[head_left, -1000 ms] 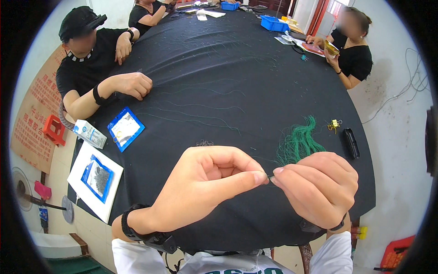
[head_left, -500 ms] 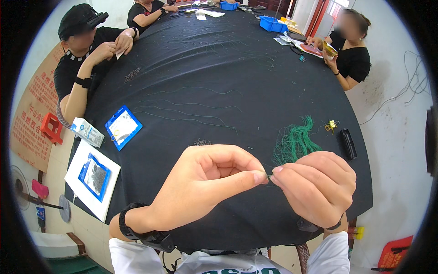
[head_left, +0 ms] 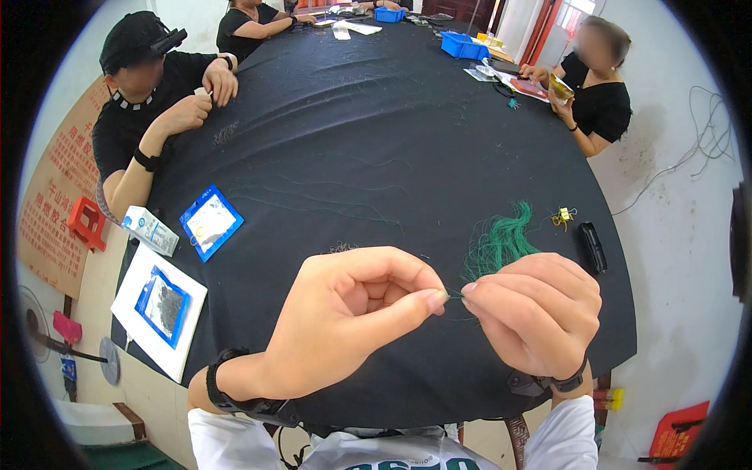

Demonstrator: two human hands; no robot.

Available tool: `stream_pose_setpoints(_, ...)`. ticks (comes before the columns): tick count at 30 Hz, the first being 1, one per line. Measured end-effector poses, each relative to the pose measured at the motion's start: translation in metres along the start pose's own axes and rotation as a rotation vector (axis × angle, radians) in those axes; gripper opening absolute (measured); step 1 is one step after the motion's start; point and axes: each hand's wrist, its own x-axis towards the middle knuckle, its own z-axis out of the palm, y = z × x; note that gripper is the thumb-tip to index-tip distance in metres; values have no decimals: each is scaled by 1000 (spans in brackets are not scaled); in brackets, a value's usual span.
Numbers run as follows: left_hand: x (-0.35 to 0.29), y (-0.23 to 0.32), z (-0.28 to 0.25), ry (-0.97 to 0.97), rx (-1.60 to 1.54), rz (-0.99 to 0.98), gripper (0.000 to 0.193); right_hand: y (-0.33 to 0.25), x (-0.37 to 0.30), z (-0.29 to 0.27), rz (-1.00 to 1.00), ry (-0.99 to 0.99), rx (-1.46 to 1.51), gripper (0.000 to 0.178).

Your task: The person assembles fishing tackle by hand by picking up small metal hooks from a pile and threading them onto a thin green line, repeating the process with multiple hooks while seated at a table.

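My left hand point(head_left: 352, 313) and my right hand point(head_left: 536, 313) meet fingertip to fingertip over the near edge of a black-covered table point(head_left: 376, 141). Both pinch a thin green thread point(head_left: 453, 296) between thumb and forefinger. Just beyond my right hand lies a bundle of green threads point(head_left: 501, 239), fanned out on the cloth. A dark band sits on each wrist.
A blue-edged packet point(head_left: 210, 222) and a small white box point(head_left: 150, 229) lie at the left; a white sheet with a blue packet point(head_left: 160, 305) hangs over the edge. A yellow clip point(head_left: 562, 215) and black oblong object point(head_left: 593, 247) lie right. Other people work at the table's left, far end and right.
My hands stay pinched together almost unmoved. The person at the left has drawn both hands up toward their chest.
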Motion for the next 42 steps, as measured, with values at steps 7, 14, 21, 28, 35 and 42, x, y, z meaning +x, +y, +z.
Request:
stream_pose_setpoints(7,-3,3,1,10,62,14,9,0,0,-3,-17,10,4,19)
stream_pose_setpoints(14,-1,0,-1,-27,59,-12,10,-2,-1,-2,-33,21,-7,19)
stream_pose_setpoints(21,1,-2,-1,-54,-62,-45,11,-2,0,-2,-49,29,-28,19)
stream_pose_setpoints(28,1,-2,-2,-64,-91,-91,12,-1,-1,-1,-50,24,-21,21)
stream_pose_setpoints(35,1,0,-1,-60,-97,-102,12,-2,0,-2,-55,19,-30,21)
stream_pose_setpoints(42,-1,1,0,-35,-51,-70,11,0,-1,-2,-35,17,-3,20)
